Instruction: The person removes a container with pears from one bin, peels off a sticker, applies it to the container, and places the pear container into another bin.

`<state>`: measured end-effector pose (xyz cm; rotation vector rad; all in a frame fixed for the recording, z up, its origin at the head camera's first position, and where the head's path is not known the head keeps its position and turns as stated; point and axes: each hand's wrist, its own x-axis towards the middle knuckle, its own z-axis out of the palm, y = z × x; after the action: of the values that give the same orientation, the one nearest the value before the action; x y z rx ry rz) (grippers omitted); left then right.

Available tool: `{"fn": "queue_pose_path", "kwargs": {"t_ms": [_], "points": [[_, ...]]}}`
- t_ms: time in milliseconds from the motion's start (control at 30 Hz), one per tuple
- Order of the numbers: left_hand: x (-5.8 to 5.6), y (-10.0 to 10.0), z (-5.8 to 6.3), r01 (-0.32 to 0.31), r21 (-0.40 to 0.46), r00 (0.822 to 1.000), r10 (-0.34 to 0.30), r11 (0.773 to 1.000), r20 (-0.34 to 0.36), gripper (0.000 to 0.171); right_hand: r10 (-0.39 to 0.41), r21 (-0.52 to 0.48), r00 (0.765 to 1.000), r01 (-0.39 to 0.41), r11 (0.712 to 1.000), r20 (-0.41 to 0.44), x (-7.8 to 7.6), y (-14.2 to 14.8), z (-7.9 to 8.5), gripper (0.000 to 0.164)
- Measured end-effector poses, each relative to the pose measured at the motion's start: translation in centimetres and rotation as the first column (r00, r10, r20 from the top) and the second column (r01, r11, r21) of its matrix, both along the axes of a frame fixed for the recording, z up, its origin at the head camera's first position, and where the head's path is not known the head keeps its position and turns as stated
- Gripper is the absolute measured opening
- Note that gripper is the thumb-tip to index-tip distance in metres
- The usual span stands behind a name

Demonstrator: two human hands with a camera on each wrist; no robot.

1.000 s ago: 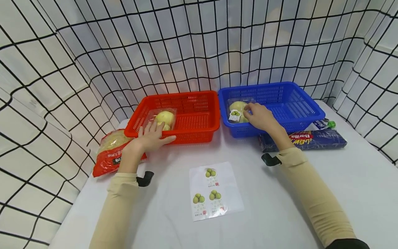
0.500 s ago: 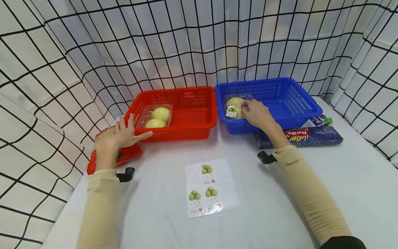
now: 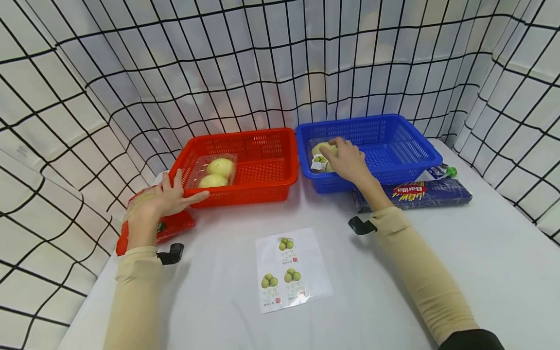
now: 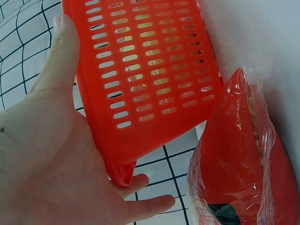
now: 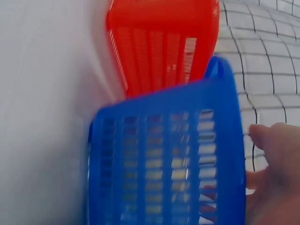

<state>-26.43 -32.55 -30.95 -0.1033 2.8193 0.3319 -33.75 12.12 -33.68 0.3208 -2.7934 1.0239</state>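
Note:
In the head view my left hand is at the front left corner of the red basket, its fingers spread. The left wrist view has its palm beside the basket's rim, thumb stretched along it. Inside lies a clear plastic pack of pale green round fruit. My right hand reaches over the front left rim of the blue basket, thumb and fingers apart above a labelled pack of pale fruit. The hand partly covers that pack. Some right fingertips appear through the basket's slots in the right wrist view.
A red and clear bag lies left of the red basket. A blue Barilla box and a small packet with a green end lie by the blue basket. A sheet of fruit stickers is in front. Black netting surrounds the table.
My left hand has moved left from the fruit pack to the red basket's corner, uncovering the fruit. My right hand stays over the blue basket, thumb now more widely spread.

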Motion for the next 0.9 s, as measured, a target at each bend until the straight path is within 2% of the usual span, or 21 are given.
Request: {"fn": "queue_pose_path", "kwargs": {"t_ms": [100,167,233,367,500,600,667,700,833,900], "points": [[0.0,0.1,-0.1,0.010,0.014,1.000,-0.010,1.000,-0.008,0.125,0.062,-0.156,0.998,-0.061,0.986,-0.003,0.3,-1.2,0.5,0.066],[0.0,0.1,-0.1,0.012,0.014,1.000,-0.012,1.000,-0.015,0.125,0.093,-0.198,0.995,-0.096,0.976,-0.025,0.5,-2.4,0.7,0.066],[-0.1,0.1,0.0,0.015,0.004,1.000,-0.015,1.000,-0.011,0.124,0.110,-0.173,0.992,-0.117,0.978,-0.055,0.9,-3.9,0.8,0.066],[-0.1,0.1,0.1,0.009,-0.014,1.000,-0.009,1.000,-0.011,0.123,0.139,-0.057,0.986,-0.145,0.988,-0.096,1.4,-7.7,0.7,0.064],[-0.2,0.2,-0.1,0.019,-0.019,1.000,-0.020,1.000,-0.010,0.123,0.235,-0.098,0.972,-0.235,0.967,-0.015,1.2,-11.1,1.1,0.064],[-0.1,0.2,-0.2,0.023,-0.025,1.000,-0.023,0.999,-0.006,0.122,0.288,-0.174,0.951,-0.266,0.948,0.115,0.3,-13.2,1.7,0.067],[-0.2,0.1,-0.3,0.017,-0.022,1.000,-0.017,1.000,-0.007,0.123,0.319,-0.231,0.918,-0.266,0.936,0.236,-0.6,-14.6,2.1,0.069],[-0.2,0.1,-0.2,0.013,-0.024,1.000,-0.013,1.000,-0.010,0.123,0.330,-0.258,0.892,-0.256,0.932,0.308,-1.1,-15.3,2.3,0.072],[-0.1,-0.1,0.1,0.005,-0.022,1.000,-0.005,1.000,-0.012,0.123,0.350,-0.335,0.761,-0.184,0.924,0.547,-2.4,-17.2,2.5,0.088],[0.1,0.1,0.1,0.008,-0.032,1.000,-0.007,0.999,0.003,0.124,0.342,-0.351,0.713,-0.142,0.925,0.612,-2.8,-17.7,2.2,0.093]]}}
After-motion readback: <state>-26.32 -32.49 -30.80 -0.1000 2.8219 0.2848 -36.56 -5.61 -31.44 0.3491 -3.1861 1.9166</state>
